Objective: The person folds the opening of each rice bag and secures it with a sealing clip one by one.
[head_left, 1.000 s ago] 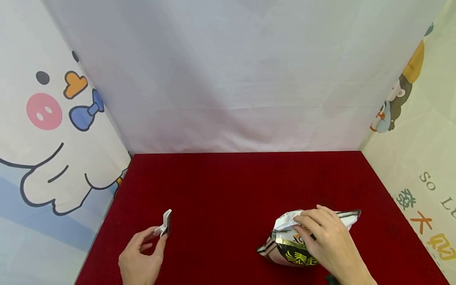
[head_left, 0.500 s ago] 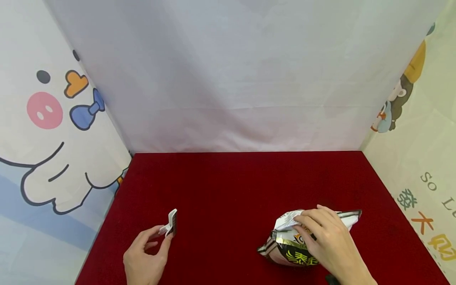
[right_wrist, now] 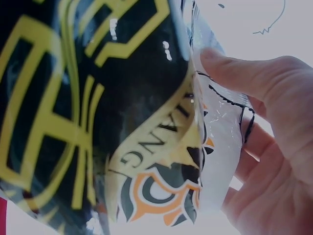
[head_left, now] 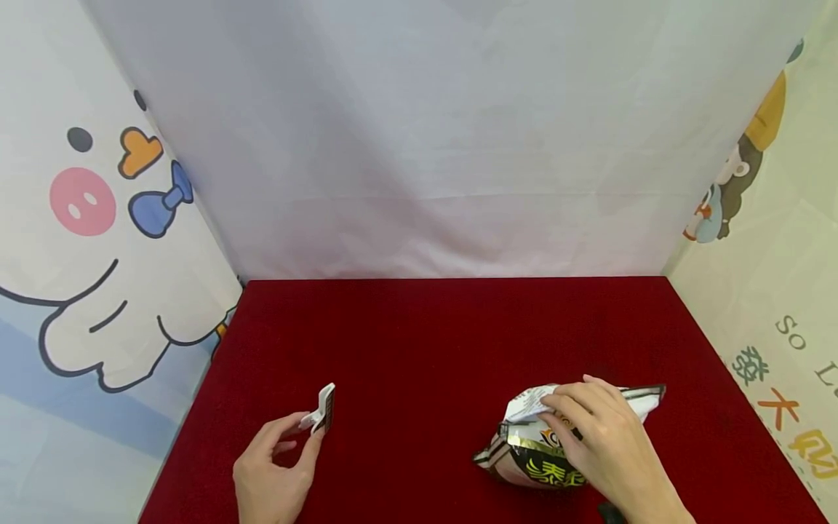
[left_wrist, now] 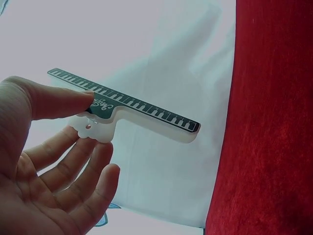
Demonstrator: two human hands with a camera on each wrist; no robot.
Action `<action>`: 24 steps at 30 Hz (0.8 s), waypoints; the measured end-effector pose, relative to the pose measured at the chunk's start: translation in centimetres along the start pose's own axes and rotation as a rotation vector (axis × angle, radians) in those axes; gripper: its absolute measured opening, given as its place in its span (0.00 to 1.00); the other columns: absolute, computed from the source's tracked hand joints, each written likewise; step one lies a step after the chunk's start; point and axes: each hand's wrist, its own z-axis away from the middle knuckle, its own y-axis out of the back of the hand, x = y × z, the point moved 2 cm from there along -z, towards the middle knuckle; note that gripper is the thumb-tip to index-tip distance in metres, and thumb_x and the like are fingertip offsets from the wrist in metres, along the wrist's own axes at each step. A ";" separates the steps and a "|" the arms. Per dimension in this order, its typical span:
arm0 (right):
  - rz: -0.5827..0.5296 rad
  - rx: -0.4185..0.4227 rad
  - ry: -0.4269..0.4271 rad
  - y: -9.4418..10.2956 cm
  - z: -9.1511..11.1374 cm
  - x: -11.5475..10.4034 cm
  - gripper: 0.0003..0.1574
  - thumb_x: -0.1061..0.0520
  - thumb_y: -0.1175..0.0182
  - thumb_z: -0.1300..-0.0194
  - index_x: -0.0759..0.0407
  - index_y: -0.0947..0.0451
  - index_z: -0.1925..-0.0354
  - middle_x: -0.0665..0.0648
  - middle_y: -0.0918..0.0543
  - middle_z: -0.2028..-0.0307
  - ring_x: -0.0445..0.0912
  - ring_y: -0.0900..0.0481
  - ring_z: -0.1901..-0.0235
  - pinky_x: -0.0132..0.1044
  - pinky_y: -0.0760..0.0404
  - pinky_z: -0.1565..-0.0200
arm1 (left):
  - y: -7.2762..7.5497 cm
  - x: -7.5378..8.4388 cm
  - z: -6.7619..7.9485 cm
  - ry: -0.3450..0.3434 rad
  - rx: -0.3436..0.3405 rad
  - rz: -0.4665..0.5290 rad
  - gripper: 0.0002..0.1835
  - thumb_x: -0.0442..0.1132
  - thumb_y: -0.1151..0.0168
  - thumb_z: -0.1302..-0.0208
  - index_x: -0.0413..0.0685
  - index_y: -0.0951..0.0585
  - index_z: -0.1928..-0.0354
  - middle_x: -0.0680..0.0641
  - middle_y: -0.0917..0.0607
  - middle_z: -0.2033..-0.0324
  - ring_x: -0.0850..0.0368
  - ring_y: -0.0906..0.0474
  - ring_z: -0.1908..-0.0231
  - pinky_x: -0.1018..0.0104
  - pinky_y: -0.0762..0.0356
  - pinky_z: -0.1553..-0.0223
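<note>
In the head view my left hand (head_left: 275, 466) holds a white clip with a black-and-white piano-key strip (head_left: 326, 409) above the red table, left of the middle. The left wrist view shows the thumb pressing the dark tab of this long clip (left_wrist: 132, 104), with fingers behind its scalloped white grip. At the right, my right hand (head_left: 609, 444) pinches the folded-over top of a plastic packet (head_left: 533, 455). The packet is black, pink and white with yellow characters. Up close, the right wrist view has its shiny black front (right_wrist: 127, 88) and the thumb at the folded edge.
The red-covered table (head_left: 406, 378) spreads between the hands and behind them. A small dark object (head_left: 610, 513) lies partly hidden under the right wrist. Pale cloth (head_left: 445, 145) stands at the back, with printed cartoon panels at both sides.
My left hand has moved steadily to the right with the clip, nearer to the packet. The right hand and the packet have stayed where they were.
</note>
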 end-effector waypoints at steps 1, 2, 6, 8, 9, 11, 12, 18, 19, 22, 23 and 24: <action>0.000 0.002 0.002 0.0 0.0 0.0 0.36 0.39 0.54 0.15 0.60 0.11 0.64 0.55 0.11 0.66 0.52 0.14 0.64 0.25 0.46 0.21 | 0.0 0.0 0.0 0.003 -0.004 -0.002 0.18 0.29 0.16 0.49 0.53 0.09 0.56 0.55 0.08 0.61 0.77 0.18 0.61 0.88 0.23 0.60; -0.001 0.002 0.003 0.0 0.0 0.0 0.35 0.40 0.54 0.15 0.60 0.11 0.64 0.55 0.11 0.66 0.52 0.14 0.64 0.25 0.46 0.21 | -0.1 0.1 0.0 0.009 -0.008 -0.005 0.18 0.30 0.16 0.49 0.53 0.09 0.56 0.56 0.08 0.61 0.78 0.18 0.61 0.88 0.23 0.60; -0.006 -0.006 -0.003 0.0 -0.1 0.0 0.35 0.39 0.54 0.15 0.60 0.11 0.63 0.55 0.11 0.64 0.53 0.14 0.64 0.25 0.46 0.21 | -0.3 0.3 0.1 0.033 -0.029 -0.023 0.18 0.31 0.16 0.48 0.55 0.09 0.56 0.59 0.08 0.61 0.78 0.19 0.61 0.88 0.24 0.60; -0.009 -0.012 -0.007 0.0 -0.1 0.0 0.36 0.39 0.54 0.15 0.61 0.11 0.63 0.56 0.10 0.63 0.53 0.14 0.63 0.25 0.46 0.21 | -0.4 0.4 0.1 0.032 -0.038 -0.027 0.18 0.31 0.16 0.48 0.55 0.09 0.56 0.59 0.09 0.61 0.77 0.18 0.61 0.87 0.24 0.60; -0.010 -0.015 -0.011 0.0 -0.1 0.1 0.36 0.39 0.54 0.15 0.61 0.11 0.62 0.56 0.10 0.63 0.53 0.14 0.62 0.26 0.46 0.21 | -0.4 0.5 0.1 0.026 -0.041 -0.026 0.18 0.31 0.16 0.48 0.54 0.09 0.56 0.59 0.08 0.61 0.75 0.17 0.61 0.87 0.24 0.60; -0.012 -0.019 -0.020 0.1 -0.1 0.1 0.36 0.38 0.54 0.15 0.62 0.11 0.61 0.57 0.10 0.61 0.54 0.14 0.61 0.27 0.47 0.20 | -0.5 0.6 0.1 0.011 -0.043 -0.023 0.18 0.31 0.16 0.48 0.54 0.09 0.56 0.59 0.08 0.61 0.71 0.16 0.61 0.87 0.24 0.59; -0.013 -0.019 -0.025 0.1 0.0 0.1 0.36 0.38 0.54 0.15 0.63 0.12 0.60 0.58 0.10 0.61 0.54 0.14 0.60 0.28 0.47 0.20 | -0.5 0.6 0.1 0.004 -0.043 -0.020 0.18 0.31 0.16 0.48 0.54 0.08 0.56 0.58 0.08 0.61 0.70 0.15 0.61 0.87 0.24 0.59; -0.014 -0.003 -0.055 0.2 0.1 0.2 0.36 0.37 0.53 0.16 0.64 0.12 0.55 0.60 0.11 0.58 0.56 0.14 0.57 0.34 0.49 0.18 | -0.6 0.7 0.1 -0.020 -0.042 -0.007 0.18 0.31 0.16 0.48 0.56 0.08 0.56 0.59 0.08 0.61 0.72 0.17 0.62 0.87 0.24 0.59; -0.014 -0.004 -0.061 0.2 0.2 0.2 0.36 0.36 0.53 0.16 0.63 0.13 0.55 0.60 0.11 0.57 0.56 0.14 0.57 0.34 0.49 0.18 | -0.6 0.7 0.1 -0.024 -0.042 -0.006 0.18 0.30 0.16 0.48 0.56 0.08 0.56 0.59 0.08 0.61 0.74 0.17 0.62 0.87 0.24 0.59; -0.014 -0.010 -0.075 0.2 0.3 0.3 0.36 0.36 0.54 0.17 0.63 0.13 0.56 0.59 0.11 0.57 0.57 0.15 0.57 0.34 0.50 0.18 | -0.7 0.7 0.1 -0.035 -0.046 -0.003 0.19 0.30 0.16 0.49 0.55 0.08 0.56 0.59 0.08 0.61 0.76 0.19 0.62 0.87 0.23 0.59; -0.014 -0.013 -0.078 0.2 0.3 0.3 0.36 0.35 0.54 0.17 0.63 0.14 0.58 0.59 0.11 0.58 0.56 0.15 0.57 0.34 0.51 0.18 | -0.7 0.8 0.1 -0.038 -0.048 -0.001 0.19 0.30 0.16 0.49 0.55 0.08 0.56 0.59 0.08 0.61 0.76 0.19 0.62 0.86 0.23 0.59; -0.012 -0.013 -0.076 0.2 0.4 0.4 0.36 0.35 0.54 0.17 0.63 0.14 0.59 0.59 0.11 0.58 0.56 0.15 0.57 0.34 0.51 0.18 | -0.8 0.8 0.1 -0.041 -0.050 0.001 0.19 0.30 0.16 0.49 0.55 0.08 0.56 0.59 0.08 0.61 0.75 0.18 0.62 0.86 0.23 0.59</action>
